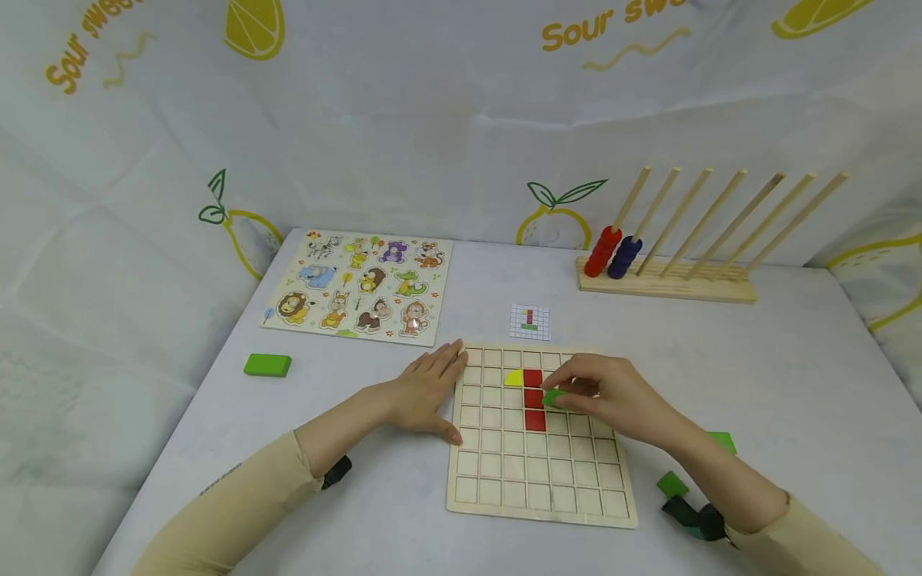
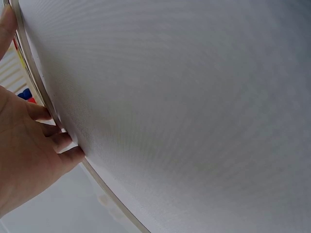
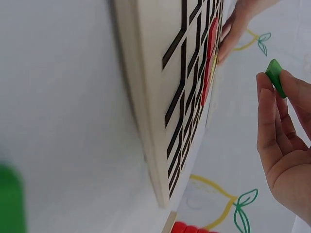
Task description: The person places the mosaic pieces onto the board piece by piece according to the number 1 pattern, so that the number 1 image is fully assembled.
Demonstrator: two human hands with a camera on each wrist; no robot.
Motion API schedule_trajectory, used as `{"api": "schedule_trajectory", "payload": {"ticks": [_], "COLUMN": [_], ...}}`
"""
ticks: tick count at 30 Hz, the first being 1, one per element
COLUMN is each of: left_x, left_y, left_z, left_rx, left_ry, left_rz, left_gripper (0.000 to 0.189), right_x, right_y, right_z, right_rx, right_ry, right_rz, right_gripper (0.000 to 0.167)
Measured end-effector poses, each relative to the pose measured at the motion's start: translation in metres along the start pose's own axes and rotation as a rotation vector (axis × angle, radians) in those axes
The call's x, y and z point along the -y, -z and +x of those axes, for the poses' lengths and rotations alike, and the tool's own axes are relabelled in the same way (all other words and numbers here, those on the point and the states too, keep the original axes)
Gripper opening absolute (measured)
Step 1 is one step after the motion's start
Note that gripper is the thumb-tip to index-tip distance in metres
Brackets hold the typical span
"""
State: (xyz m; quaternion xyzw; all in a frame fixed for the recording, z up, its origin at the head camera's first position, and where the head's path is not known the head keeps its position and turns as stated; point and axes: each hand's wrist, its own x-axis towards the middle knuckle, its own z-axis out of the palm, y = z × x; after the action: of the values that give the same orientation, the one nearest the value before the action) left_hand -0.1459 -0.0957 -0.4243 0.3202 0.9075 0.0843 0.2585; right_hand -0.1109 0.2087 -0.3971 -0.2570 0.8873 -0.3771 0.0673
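A wooden grid board point(image 1: 502, 488) lies on the table, with three red square tiles point(image 1: 535, 420) in a column and a yellow rounded tile point(image 1: 514, 378) beside the top one. My right hand point(image 1: 612, 396) pinches a small green block point(image 3: 274, 76) between thumb and fingertips, above the board just right of the red column. My left hand point(image 1: 425, 396) rests at the board's left edge, fingers extended and thumb apart. In the left wrist view its fingertips point(image 2: 73, 154) touch the board's side.
A small pattern card point(image 1: 530, 322) lies behind the board. An animal puzzle point(image 1: 360, 286) stands back left, a wooden peg rack point(image 1: 666, 286) with red and blue beads back right. Green blocks lie at left point(image 1: 267, 365) and near my right forearm, one a small green block point(image 1: 672, 484).
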Motion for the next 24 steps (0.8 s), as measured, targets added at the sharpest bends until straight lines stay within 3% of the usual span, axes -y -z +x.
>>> {"api": "schedule_trajectory", "payload": {"ticks": [16,24], "left_x": [0.001,0.001], "left_y": [0.0,0.0], "left_z": [0.001,0.001], "left_rx": [0.002,0.007], "left_ry": [0.004,0.005], "left_rz": [0.009,0.004], "left_gripper": [0.122,0.122], "right_x": [0.022,0.028], "right_y": [-0.025,-0.033], "right_z": [0.03,0.036], "right_rx": [0.098,0.183], "right_ry": [0.028,-0.052], "right_rz": [0.077,0.075], "right_gripper": [0.016,0.013]}}
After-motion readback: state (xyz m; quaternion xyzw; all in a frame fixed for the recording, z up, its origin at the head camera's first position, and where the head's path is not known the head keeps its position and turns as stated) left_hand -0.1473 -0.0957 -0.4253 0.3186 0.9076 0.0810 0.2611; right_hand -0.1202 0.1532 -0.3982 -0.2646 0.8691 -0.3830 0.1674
